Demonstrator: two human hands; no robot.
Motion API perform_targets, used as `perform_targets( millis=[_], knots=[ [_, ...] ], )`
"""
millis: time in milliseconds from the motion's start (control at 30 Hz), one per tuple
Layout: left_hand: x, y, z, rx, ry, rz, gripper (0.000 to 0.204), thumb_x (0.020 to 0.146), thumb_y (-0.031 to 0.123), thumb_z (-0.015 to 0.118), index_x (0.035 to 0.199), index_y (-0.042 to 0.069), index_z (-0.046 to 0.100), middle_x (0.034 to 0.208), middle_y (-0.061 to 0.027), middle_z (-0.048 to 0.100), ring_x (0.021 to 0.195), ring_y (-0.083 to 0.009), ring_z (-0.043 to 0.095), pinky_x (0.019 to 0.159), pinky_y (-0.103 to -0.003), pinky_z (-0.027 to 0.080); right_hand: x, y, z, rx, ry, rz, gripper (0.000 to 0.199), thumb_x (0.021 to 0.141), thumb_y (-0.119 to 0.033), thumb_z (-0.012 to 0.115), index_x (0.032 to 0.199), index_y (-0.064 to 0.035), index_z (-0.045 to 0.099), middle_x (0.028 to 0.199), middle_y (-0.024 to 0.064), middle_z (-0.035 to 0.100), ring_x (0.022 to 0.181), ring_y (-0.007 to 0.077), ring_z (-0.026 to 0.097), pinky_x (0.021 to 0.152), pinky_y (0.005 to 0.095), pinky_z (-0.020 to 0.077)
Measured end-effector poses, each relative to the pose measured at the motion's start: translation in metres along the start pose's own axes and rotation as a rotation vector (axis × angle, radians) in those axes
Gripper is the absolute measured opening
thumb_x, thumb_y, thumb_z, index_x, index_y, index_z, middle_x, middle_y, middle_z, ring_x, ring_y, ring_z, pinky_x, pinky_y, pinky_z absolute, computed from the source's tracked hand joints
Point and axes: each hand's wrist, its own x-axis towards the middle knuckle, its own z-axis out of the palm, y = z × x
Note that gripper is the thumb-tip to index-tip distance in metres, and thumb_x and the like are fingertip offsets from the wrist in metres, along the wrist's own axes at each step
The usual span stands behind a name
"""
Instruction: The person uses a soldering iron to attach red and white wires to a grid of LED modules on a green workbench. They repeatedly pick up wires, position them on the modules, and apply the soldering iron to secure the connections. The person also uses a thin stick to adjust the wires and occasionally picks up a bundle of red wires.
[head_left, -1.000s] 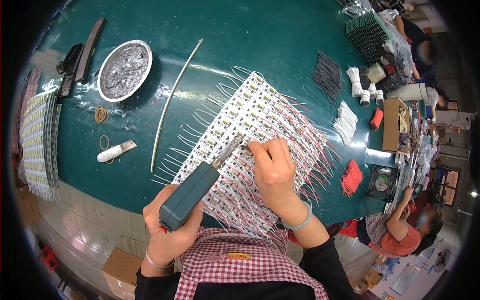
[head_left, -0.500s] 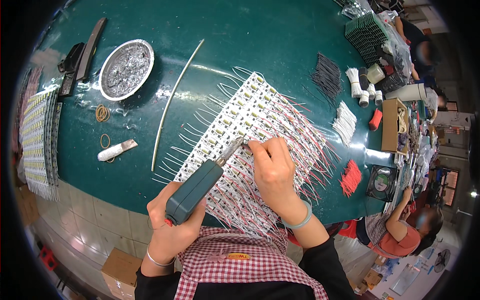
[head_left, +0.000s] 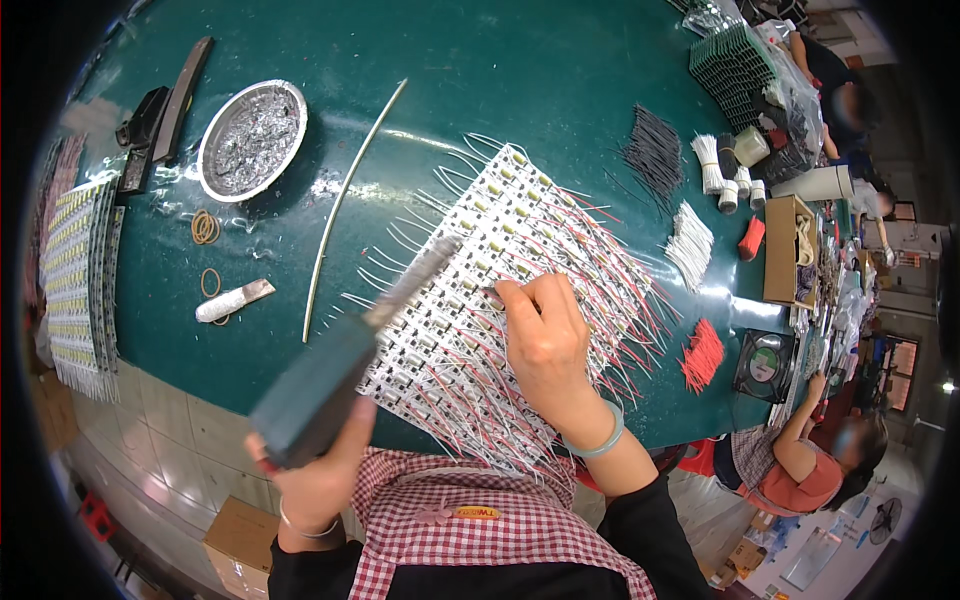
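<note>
Left hand (head_left: 318, 480), lower left: grip closed around dark soldering iron (head_left: 335, 365), tip angled up-right over LED strip panel (head_left: 500, 300) at frame centre on green worktop (head_left: 520, 90). Right hand (head_left: 545, 345) palm-down, fingertips pinching a wire on the panel.

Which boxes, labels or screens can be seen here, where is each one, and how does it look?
Cardboard box: on the floor, lower left, brown, rectangular.
Open box: right side of the green table, brown, narrow, holding pale parts.
Apron label: small yellow patch on the red-checked apron, bottom centre.
No screen is visible.
</note>
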Motion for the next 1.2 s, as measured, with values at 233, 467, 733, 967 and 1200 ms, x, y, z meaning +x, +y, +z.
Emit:
perform_targets(
  millis=[233,467,733,967,1200],
  knots=[
    [0.033,0.006,-0.025,-0.341,0.261,-0.110,0.044,0.082,-0.004,0.067,0.125,-0.006,0.056,0.108,-0.0147,0.066,0.063,-0.0115,0.056,0.051,-0.022,0.044,0.000,-0.002,0.000,0.007,0.070,-0.002,0.029,0.071,0.004,0.066,0.100,0.0004,0.067,0.080,0.0075,0.051,0.074,0.0237,0.054,0.059,0.0349,0.0447],
    [0.000,-0.007,-0.020,-0.159,-0.009,-0.290,0.043,0.076,0.003,0.080,0.116,-0.003,0.066,0.102,-0.0112,0.071,0.081,-0.0158,0.065,0.070,-0.028,0.052,-0.005,-0.016,-0.007,0.012,0.035,0.000,0.024,0.073,0.001,0.069,0.097,-0.0023,0.067,0.076,0.0053,0.049,0.070,0.0224,0.053,0.058,0.0348,0.0418],
    [-0.001,0.001,-0.006,-0.193,-0.086,-0.251,0.031,0.075,0.002,0.083,0.102,-0.005,0.070,0.092,-0.0081,0.072,0.076,-0.0144,0.065,0.069,-0.027,0.051,-0.008,-0.006,-0.002,-0.024,0.043,0.012,0.026,0.072,0.001,0.067,0.098,-0.0006,0.068,0.077,0.0064,0.048,0.070,0.0226,0.052,0.057,0.0345,0.0422],
    [0.002,0.003,0.012,-0.192,-0.199,-0.124,0.024,0.075,-0.001,0.080,0.097,-0.005,0.070,0.085,-0.0075,0.069,0.072,-0.0105,0.063,0.064,-0.025,0.050,-0.002,-0.004,-0.002,-0.023,-0.017,0.000,0.032,0.070,0.002,0.065,0.102,0.0017,0.070,0.079,0.0079,0.048,0.073,0.0235,0.051,0.058,0.0347,0.0428],
    [0.007,0.007,0.024,-0.158,-0.282,-0.088,0.018,0.076,-0.004,0.074,0.093,-0.005,0.069,0.081,-0.0094,0.067,0.068,-0.0119,0.062,0.060,-0.026,0.048,-0.001,-0.003,-0.003,-0.044,-0.046,-0.007,0.035,0.070,0.001,0.064,0.105,0.0006,0.068,0.081,0.0077,0.047,0.076,0.0232,0.051,0.058,0.0345,0.0427]
  ],
)
